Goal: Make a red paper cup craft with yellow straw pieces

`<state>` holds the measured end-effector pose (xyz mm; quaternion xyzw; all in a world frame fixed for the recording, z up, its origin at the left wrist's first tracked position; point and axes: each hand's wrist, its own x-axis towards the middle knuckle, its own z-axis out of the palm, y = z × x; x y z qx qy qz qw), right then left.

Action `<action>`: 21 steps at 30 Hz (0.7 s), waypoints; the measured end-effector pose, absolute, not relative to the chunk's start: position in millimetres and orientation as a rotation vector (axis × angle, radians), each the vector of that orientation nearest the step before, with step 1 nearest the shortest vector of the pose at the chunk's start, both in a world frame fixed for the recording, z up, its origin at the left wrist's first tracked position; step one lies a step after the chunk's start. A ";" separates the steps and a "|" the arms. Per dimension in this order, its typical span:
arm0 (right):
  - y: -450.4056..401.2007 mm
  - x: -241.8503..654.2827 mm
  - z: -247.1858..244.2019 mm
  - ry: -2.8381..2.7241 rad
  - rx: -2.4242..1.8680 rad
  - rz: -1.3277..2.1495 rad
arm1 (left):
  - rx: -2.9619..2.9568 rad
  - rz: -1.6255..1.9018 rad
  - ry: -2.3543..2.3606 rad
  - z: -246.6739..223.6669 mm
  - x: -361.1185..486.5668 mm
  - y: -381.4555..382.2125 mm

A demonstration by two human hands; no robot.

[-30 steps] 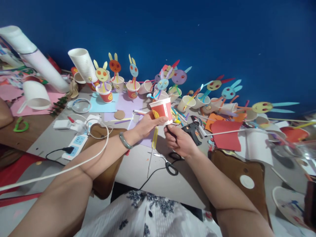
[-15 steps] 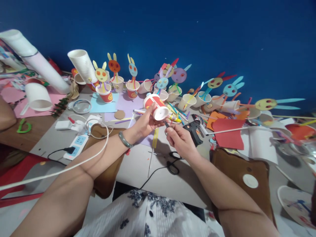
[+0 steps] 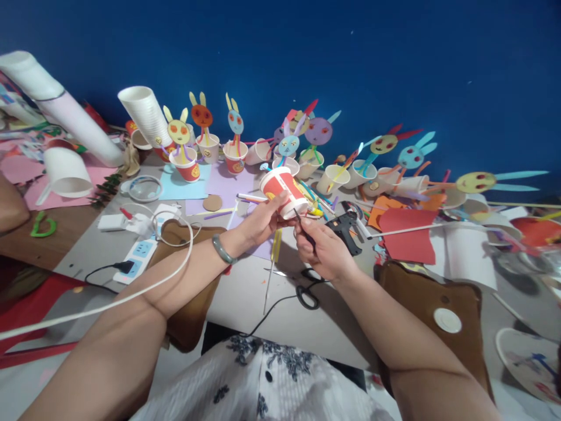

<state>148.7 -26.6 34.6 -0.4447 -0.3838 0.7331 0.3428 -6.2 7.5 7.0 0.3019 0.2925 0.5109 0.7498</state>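
My left hand [image 3: 268, 219] is wrapped round a red and white paper cup [image 3: 280, 186], tilted on its side. My right hand [image 3: 322, 245] grips a thin dark tool [image 3: 297, 216], whose tip is at the cup's lower edge; most of the tool is hidden by the fingers. Just behind the held cup is a blue paper rabbit face [image 3: 288, 145] with purple ears. Right of my right hand lies a black glue gun [image 3: 348, 233]. Scissors [image 3: 308, 297] with black handles lie on the table [image 3: 245, 298] below my hands.
Several cups with paper rabbits stand along the blue wall [image 3: 280, 52]. A power strip [image 3: 139, 257], cables and a tape roll [image 3: 145, 188] are at the left. Red paper [image 3: 407, 237] and a white paper roll [image 3: 468, 254] lie right. Another person's arm [image 3: 11, 204] shows at the left edge.
The held cup has turned, so its side now shows instead of its round white end. My right hand has shifted slightly, with the dark tool's tip now at the cup's edge.
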 end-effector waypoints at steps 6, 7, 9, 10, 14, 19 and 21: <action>-25.0 149.6 33.3 -1.038 -1.153 1.908 | 0.777 1.176 0.695 6.9 -4.6 5.6; -25.1 149.4 30.7 -1.100 -1.166 1.838 | 0.785 1.186 0.703 7.3 -4.8 5.5; -25.0 149.5 25.3 -1.279 -1.193 1.627 | 0.797 1.190 0.692 9.0 -5.5 5.3; -24.7 149.9 22.8 -1.373 -1.203 1.509 | 0.799 1.187 0.677 10.3 -5.9 5.3; -23.0 153.2 17.8 -1.536 -1.218 1.390 | 0.739 1.252 0.637 17.0 -8.8 8.0; -24.0 157.3 17.5 -1.391 -1.132 1.461 | 0.639 1.361 0.632 22.8 -15.4 13.5; -24.7 160.2 18.6 -1.330 -1.076 1.353 | 0.689 1.299 0.586 22.5 -16.8 12.3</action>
